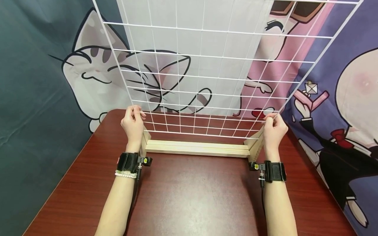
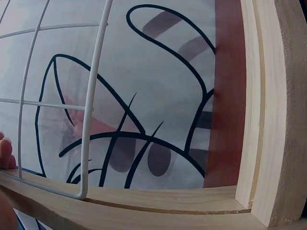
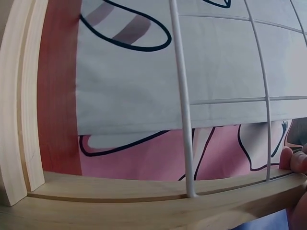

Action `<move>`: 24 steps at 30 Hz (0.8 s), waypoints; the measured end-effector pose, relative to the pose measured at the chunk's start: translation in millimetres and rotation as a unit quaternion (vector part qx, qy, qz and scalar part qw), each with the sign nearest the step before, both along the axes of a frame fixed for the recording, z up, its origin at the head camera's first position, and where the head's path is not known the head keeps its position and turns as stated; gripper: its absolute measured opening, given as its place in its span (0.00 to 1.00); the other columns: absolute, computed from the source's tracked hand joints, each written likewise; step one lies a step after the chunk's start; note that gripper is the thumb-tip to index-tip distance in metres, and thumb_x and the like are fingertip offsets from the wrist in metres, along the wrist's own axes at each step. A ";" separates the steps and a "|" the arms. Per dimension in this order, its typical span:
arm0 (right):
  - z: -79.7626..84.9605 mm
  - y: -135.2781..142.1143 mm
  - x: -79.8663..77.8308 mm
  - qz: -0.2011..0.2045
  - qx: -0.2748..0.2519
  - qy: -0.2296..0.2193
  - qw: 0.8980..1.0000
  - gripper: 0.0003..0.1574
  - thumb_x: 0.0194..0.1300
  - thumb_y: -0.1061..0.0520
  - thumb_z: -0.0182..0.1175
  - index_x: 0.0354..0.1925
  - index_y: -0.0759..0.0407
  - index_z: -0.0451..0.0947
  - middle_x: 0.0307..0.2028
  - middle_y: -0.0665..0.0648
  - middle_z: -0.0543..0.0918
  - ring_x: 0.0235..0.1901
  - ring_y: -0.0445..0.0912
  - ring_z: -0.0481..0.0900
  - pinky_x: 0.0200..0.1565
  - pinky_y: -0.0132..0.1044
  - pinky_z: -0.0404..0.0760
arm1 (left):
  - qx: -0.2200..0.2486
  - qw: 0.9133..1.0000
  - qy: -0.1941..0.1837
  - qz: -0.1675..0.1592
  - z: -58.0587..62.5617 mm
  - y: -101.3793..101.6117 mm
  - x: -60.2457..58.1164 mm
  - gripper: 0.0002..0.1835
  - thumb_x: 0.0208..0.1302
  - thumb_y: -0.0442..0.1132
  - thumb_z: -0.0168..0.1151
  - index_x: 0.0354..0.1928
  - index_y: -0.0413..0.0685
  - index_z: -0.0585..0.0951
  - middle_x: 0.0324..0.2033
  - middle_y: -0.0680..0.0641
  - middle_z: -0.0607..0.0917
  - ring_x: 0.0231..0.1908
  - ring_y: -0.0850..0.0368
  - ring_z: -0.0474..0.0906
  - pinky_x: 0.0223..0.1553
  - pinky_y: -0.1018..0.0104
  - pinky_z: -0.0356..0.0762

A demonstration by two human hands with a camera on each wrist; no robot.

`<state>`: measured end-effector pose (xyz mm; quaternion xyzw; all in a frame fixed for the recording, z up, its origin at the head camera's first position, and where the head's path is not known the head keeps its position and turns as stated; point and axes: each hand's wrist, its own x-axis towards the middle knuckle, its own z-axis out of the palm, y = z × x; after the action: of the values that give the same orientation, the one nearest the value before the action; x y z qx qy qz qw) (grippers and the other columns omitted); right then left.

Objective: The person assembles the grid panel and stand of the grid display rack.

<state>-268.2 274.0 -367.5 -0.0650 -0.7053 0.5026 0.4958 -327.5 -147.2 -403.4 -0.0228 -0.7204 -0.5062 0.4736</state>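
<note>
A white wire grid panel (image 1: 202, 30) stands between two uprights of a pale wooden frame (image 1: 196, 148). My left hand (image 1: 133, 123) grips the panel's left edge low down, near the left upright. On the opposite side, my right hand (image 1: 274, 127) grips the right edge. The bottom wire hangs a little above the frame's crossbar. In the left wrist view, the bottom wire (image 2: 93, 72) has its corner at the grooved upright (image 2: 163, 203). In the right wrist view, the wire (image 3: 182, 86) meets the groove of the other upright (image 3: 115, 191). Both hands are mostly hidden in the wrist views.
The frame stands on a reddish-brown table (image 1: 198, 190). Behind the panel hangs a cloth (image 1: 189, 82) printed with cartoon figures, with more cloth at both sides. Each wrist wears a strapped camera with a cable.
</note>
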 end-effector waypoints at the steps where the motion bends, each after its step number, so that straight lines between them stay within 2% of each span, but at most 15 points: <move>1: 3.3 -3.1 2.6 0.000 -0.001 -0.001 1.000 0.13 0.56 0.71 0.43 0.25 0.78 0.74 0.12 0.28 0.71 0.14 0.23 0.68 0.19 0.18 0.59 | 0.002 1.000 0.000 0.000 0.2 0.2 0.1 0.17 0.73 0.42 0.51 0.34 0.36 0.80 0.19 0.41 0.85 0.17 0.74 0.75 0.27 0.85 0.67; 4: 9.2 -9.2 6.7 -0.011 0.005 -0.003 1.000 0.13 0.55 0.71 0.42 0.25 0.79 0.73 0.12 0.26 0.69 0.14 0.21 0.66 0.19 0.18 0.55 | 0.008 1.000 0.001 0.001 1.2 0.9 0.4 0.16 0.73 0.42 0.51 0.34 0.36 0.80 0.19 0.40 0.85 0.17 0.81 0.72 0.26 0.86 0.66; 9: -0.4 -2.8 -2.7 -0.045 0.019 -0.014 0.999 0.14 0.55 0.69 0.43 0.24 0.75 0.75 0.11 0.28 0.69 0.12 0.21 0.63 0.18 0.21 0.51 | 0.008 1.000 0.000 0.001 0.8 0.2 -0.2 0.16 0.73 0.41 0.51 0.34 0.35 0.80 0.19 0.40 0.85 0.17 0.67 0.77 0.23 0.86 0.66; 10: -2.9 -0.4 -5.3 -0.050 0.021 -0.016 0.998 0.14 0.55 0.69 0.43 0.24 0.74 0.76 0.11 0.29 0.68 0.12 0.22 0.61 0.18 0.21 0.51 | 0.008 1.000 0.000 0.000 0.7 0.1 -0.5 0.16 0.73 0.41 0.51 0.34 0.35 0.80 0.19 0.39 0.85 0.16 0.67 0.77 0.23 0.86 0.65; 14: -8.4 5.8 -11.1 -0.058 0.031 -0.019 0.998 0.13 0.53 0.68 0.44 0.22 0.69 0.75 0.10 0.30 0.66 0.10 0.26 0.55 0.20 0.26 0.50 | 0.010 1.000 0.001 -0.003 1.4 -0.1 -0.2 0.16 0.73 0.41 0.51 0.35 0.35 0.80 0.19 0.39 0.85 0.17 0.79 0.73 0.24 0.86 0.65; 16: -8.4 6.1 -11.6 -0.056 0.033 -0.019 0.998 0.13 0.53 0.67 0.44 0.22 0.70 0.75 0.09 0.29 0.65 0.11 0.27 0.54 0.23 0.27 0.51 | 0.012 1.000 0.001 -0.007 2.0 -0.1 0.6 0.16 0.73 0.41 0.51 0.35 0.35 0.80 0.20 0.38 0.85 0.18 0.82 0.72 0.24 0.86 0.65; 20: -7.4 4.6 -10.7 -0.057 0.030 -0.020 0.998 0.13 0.52 0.67 0.43 0.23 0.72 0.75 0.10 0.28 0.64 0.13 0.28 0.55 0.24 0.27 0.52 | 0.013 1.000 0.001 -0.019 1.4 -0.5 1.9 0.14 0.73 0.39 0.52 0.37 0.36 0.81 0.21 0.38 0.85 0.17 0.71 0.74 0.23 0.86 0.65; 22: -7.3 4.3 -10.6 -0.061 0.030 -0.022 0.997 0.13 0.52 0.67 0.43 0.22 0.69 0.74 0.10 0.28 0.64 0.13 0.28 0.56 0.23 0.27 0.51 | 0.009 0.999 0.003 -0.031 1.2 -1.1 2.5 0.13 0.73 0.38 0.52 0.39 0.36 0.81 0.22 0.37 0.85 0.18 0.66 0.75 0.23 0.86 0.65; 24: -7.2 4.4 -11.2 -0.065 0.033 -0.024 0.997 0.12 0.51 0.67 0.43 0.20 0.65 0.73 0.10 0.28 0.63 0.13 0.28 0.56 0.23 0.27 0.51 | 0.004 0.999 0.005 -0.040 1.0 -2.4 2.4 0.12 0.73 0.38 0.52 0.40 0.36 0.81 0.22 0.37 0.85 0.18 0.66 0.75 0.23 0.85 0.65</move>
<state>-279.4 278.3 -374.7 -0.1062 -0.7272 0.4442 0.5124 -325.1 -149.6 -402.5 -0.0524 -0.7147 -0.5273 0.4565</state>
